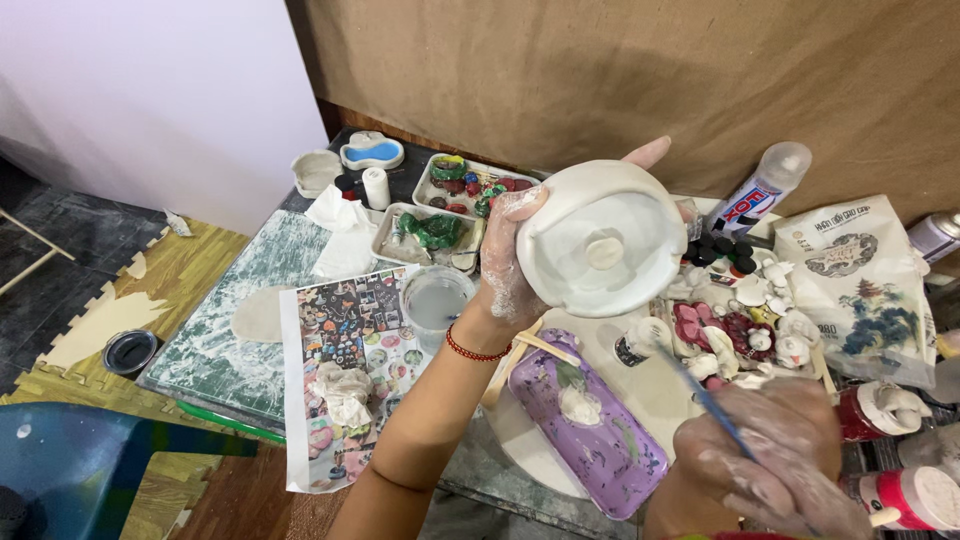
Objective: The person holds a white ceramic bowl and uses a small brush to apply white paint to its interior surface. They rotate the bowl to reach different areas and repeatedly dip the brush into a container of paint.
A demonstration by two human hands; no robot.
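Holding a round white clay bowl (600, 238) up in my left hand (510, 262), I have its hollow tipped toward me, so the small raised knob at its centre shows. The clay is matte and smooth, with a thick rolled rim. My fingers are curled around its left edge and behind it, one fingertip showing above the rim, all smeared with pale slip. A red bead bracelet (472, 351) circles that wrist, and the forearm rises from the lower middle of the view.

My right hand (775, 465) sits low at the right, also chalky with clay, fingers closed on a thin blue-handled brush (712, 406) that slants up and to the left, well below the bowl.

Beneath the bowl lies a glossy purple oblong tray (590, 425) with a dab of white clay in it, resting on a round pale board (655, 385). To the left are a clear cup of cloudy water (435, 297), a printed sheet of colourful pictures (345, 340) with a crumpled tissue on it, and white trays of painted green and red pieces (450, 205). To the right are small white clay figures (760, 330) and a printed bag (860, 280). The table is dark, with a green marbled mat (250, 320); brown kraft paper (620, 70) covers the wall behind, and foam floor tiles (130, 300) lie to the left.
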